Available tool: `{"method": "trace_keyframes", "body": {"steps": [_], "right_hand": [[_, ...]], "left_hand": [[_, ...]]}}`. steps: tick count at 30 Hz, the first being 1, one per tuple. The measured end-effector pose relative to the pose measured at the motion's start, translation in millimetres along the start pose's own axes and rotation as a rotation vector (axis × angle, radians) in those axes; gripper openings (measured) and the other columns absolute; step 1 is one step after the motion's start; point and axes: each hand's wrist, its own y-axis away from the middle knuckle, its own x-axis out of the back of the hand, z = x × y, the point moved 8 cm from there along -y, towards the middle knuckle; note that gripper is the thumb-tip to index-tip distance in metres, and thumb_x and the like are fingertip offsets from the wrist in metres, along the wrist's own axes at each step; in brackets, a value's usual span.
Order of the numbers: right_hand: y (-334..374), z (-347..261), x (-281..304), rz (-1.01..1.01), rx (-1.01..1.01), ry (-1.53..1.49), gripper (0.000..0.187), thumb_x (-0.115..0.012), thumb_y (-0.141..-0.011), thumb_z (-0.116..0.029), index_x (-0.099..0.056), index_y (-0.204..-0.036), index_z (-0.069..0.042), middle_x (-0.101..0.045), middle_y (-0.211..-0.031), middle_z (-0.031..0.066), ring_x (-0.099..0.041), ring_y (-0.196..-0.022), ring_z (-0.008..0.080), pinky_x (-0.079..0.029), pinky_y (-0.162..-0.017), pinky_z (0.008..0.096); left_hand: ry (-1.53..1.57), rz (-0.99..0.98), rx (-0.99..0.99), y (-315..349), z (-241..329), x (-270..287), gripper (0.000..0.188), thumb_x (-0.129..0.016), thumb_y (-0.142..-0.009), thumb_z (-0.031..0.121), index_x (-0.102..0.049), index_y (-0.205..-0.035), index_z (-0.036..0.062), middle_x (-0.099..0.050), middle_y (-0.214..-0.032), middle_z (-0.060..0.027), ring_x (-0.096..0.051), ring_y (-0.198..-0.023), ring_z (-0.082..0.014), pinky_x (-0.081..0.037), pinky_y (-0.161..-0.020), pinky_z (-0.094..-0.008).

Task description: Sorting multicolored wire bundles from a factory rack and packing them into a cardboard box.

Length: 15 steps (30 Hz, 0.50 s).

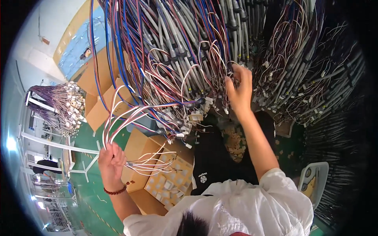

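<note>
My left hand (112, 159) is closed in a fist around a bundle of thin white and dark-striped wires (138, 112). Their loose ends (153, 163) fan out to the right of the fist, above an open box. From the fist the wires arc up and over to the hanging cable harnesses (173, 43). Among the lower ends of those harnesses is my right hand (240, 88), thumb and fingers curled in beside a dark sleeve. What its fingertips pinch is partly hidden. White connectors (195, 117) hang on wire ends between my hands.
An open cardboard box (136, 151) with bagged pale parts stands below my left hand; another box (96, 106) sits behind it. More grey harnesses (315, 86) hang at the right. A rack of connector-ended wires (57, 104) stands far left. A plastic bin (314, 183) is at lower right.
</note>
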Motion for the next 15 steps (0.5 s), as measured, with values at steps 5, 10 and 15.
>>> {"method": "trace_keyframes", "body": {"steps": [5,10,15], "right_hand": [[40,-55,-79,-0.602,-0.355,-0.301,0.040,-0.068,-0.081,-0.036,-0.062,-0.101,-0.002,-0.063,-0.086,0.0111,-0.061,-0.072,0.0185,-0.049,-0.066,0.0296],[-26,-68,-42,-0.258,-0.344,-1.056,0.012,-0.057,-0.088,-0.014,-0.060,-0.081,-0.005,-0.064,-0.083,0.0085,-0.061,-0.079,0.0176,-0.047,-0.076,0.0300],[-90,-14,75,-0.209,-0.445,-1.981,0.026,-0.037,-0.100,-0.020,-0.053,-0.091,-0.002,-0.035,-0.060,-0.0023,-0.029,-0.047,0.0064,-0.026,-0.045,0.0202]], "left_hand": [[-0.038,-0.117,0.011,1,-6,-17,0.033,-0.045,-0.097,0.030,-0.046,-0.076,0.0047,-0.029,-0.051,0.0054,-0.022,-0.043,-0.0036,-0.016,-0.040,-0.0210],[-0.079,0.037,-0.032,-6,-6,17,0.030,-0.049,-0.096,0.029,-0.048,-0.078,0.0055,-0.032,-0.054,0.0052,-0.026,-0.045,-0.0044,-0.019,-0.042,-0.0210],[-0.054,0.100,-0.098,-21,12,52,0.024,-0.048,-0.096,0.027,-0.048,-0.082,0.0075,-0.029,-0.056,0.0069,-0.024,-0.046,-0.0034,-0.019,-0.043,-0.0206]]}}
